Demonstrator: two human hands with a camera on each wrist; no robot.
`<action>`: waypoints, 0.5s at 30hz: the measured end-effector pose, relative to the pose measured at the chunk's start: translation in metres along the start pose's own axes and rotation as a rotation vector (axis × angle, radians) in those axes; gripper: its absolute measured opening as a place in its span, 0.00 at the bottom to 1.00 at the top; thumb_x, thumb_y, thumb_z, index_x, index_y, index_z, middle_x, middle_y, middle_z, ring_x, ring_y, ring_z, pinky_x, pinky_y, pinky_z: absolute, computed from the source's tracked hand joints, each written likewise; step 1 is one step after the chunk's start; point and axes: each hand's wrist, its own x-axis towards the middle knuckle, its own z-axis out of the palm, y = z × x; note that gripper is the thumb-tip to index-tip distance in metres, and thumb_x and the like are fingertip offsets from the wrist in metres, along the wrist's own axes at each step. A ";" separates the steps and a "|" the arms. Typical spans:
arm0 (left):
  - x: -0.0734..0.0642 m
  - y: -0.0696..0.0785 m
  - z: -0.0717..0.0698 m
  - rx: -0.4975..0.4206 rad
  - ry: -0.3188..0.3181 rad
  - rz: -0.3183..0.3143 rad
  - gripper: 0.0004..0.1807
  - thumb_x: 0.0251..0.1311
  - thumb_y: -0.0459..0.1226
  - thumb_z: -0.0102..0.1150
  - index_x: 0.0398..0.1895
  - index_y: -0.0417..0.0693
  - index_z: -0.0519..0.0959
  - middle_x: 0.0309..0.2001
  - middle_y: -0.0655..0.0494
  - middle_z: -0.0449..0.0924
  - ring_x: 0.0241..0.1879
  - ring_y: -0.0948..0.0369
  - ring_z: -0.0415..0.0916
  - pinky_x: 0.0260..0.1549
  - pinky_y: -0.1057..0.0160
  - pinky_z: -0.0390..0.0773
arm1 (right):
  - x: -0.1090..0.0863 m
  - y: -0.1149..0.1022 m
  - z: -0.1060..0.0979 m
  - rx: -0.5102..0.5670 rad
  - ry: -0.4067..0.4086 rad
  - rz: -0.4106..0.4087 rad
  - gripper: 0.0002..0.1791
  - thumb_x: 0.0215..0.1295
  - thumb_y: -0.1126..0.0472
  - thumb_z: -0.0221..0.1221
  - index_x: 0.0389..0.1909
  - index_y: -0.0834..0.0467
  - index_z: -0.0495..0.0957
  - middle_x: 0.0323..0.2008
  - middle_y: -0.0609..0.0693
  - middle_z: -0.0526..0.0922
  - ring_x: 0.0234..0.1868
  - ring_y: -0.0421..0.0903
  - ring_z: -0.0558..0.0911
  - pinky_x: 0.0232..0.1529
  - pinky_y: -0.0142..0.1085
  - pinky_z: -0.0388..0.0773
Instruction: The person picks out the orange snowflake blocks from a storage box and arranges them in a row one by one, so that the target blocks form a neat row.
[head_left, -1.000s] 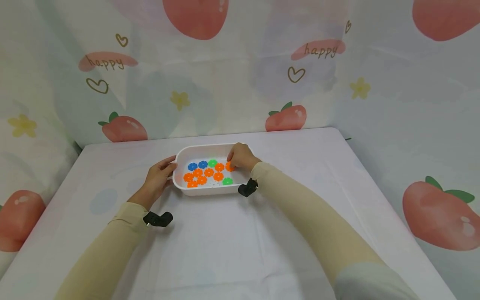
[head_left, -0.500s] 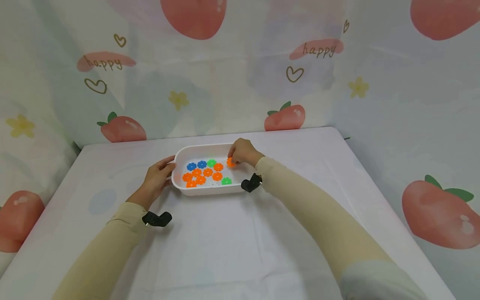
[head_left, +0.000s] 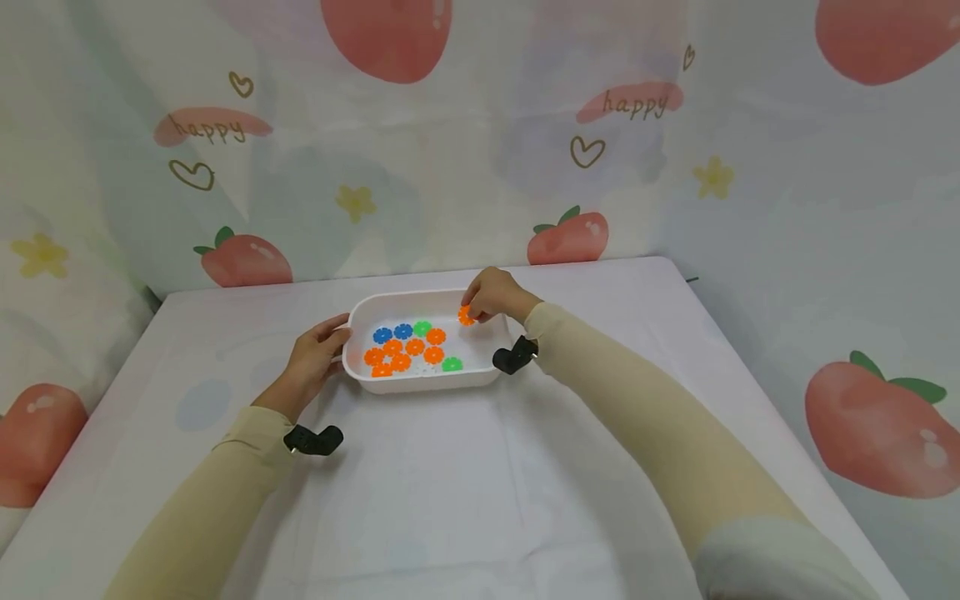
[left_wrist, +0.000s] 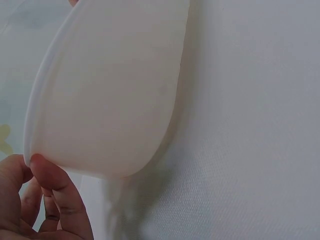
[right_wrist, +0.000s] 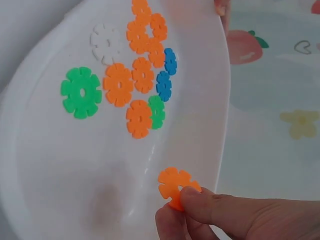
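Note:
A white plastic tray stands on the table, with several orange, blue, green and white snowflake building discs lying flat in it. My left hand pinches the tray's left end by the rim, as the left wrist view shows with the thumb at the edge. Over the right end of the tray, my right hand pinches an orange snowflake disc between thumb and fingers. That disc is raised and apart from the others. A green disc lies nearer the tray's front side.
A white cloth covers the table. Behind it and at both sides hangs a curtain printed with fruit, hearts and flowers. A small black device is strapped at each wrist.
My right hand has lifted the orange snowflake disc off the tray's floor and drawn it back and to the right. The left hand and the tray stay in place.

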 end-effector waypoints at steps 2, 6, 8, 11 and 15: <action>0.000 -0.001 0.000 -0.004 -0.006 -0.001 0.28 0.73 0.45 0.50 0.75 0.57 0.62 0.64 0.50 0.66 0.50 0.58 0.71 0.39 0.72 0.78 | -0.002 0.001 -0.003 0.000 0.001 -0.008 0.13 0.61 0.70 0.64 0.47 0.63 0.84 0.42 0.58 0.84 0.31 0.46 0.83 0.38 0.32 0.83; 0.000 -0.002 0.000 -0.008 -0.012 -0.002 0.28 0.73 0.46 0.50 0.75 0.57 0.62 0.65 0.50 0.65 0.50 0.58 0.71 0.38 0.73 0.78 | -0.009 0.002 -0.009 0.014 -0.002 -0.025 0.13 0.61 0.70 0.63 0.47 0.65 0.84 0.42 0.59 0.84 0.32 0.47 0.82 0.40 0.34 0.83; 0.000 -0.002 0.000 -0.010 -0.011 -0.004 0.28 0.73 0.46 0.50 0.75 0.58 0.62 0.65 0.50 0.66 0.50 0.58 0.70 0.38 0.73 0.78 | -0.012 0.001 -0.012 0.026 -0.005 -0.025 0.13 0.62 0.70 0.62 0.48 0.65 0.84 0.43 0.60 0.84 0.33 0.47 0.82 0.41 0.34 0.83; 0.001 -0.002 0.000 -0.007 -0.008 -0.003 0.28 0.73 0.46 0.50 0.75 0.58 0.62 0.65 0.51 0.66 0.51 0.58 0.70 0.38 0.73 0.77 | -0.014 0.002 -0.016 0.037 -0.009 -0.023 0.13 0.62 0.70 0.62 0.48 0.65 0.83 0.44 0.60 0.83 0.33 0.47 0.82 0.41 0.33 0.83; 0.002 -0.002 0.000 -0.001 -0.004 -0.003 0.28 0.73 0.46 0.50 0.75 0.58 0.62 0.67 0.51 0.65 0.52 0.58 0.70 0.39 0.73 0.78 | -0.015 0.003 -0.022 0.064 -0.006 -0.014 0.14 0.62 0.70 0.63 0.48 0.65 0.83 0.45 0.60 0.83 0.32 0.46 0.82 0.40 0.33 0.83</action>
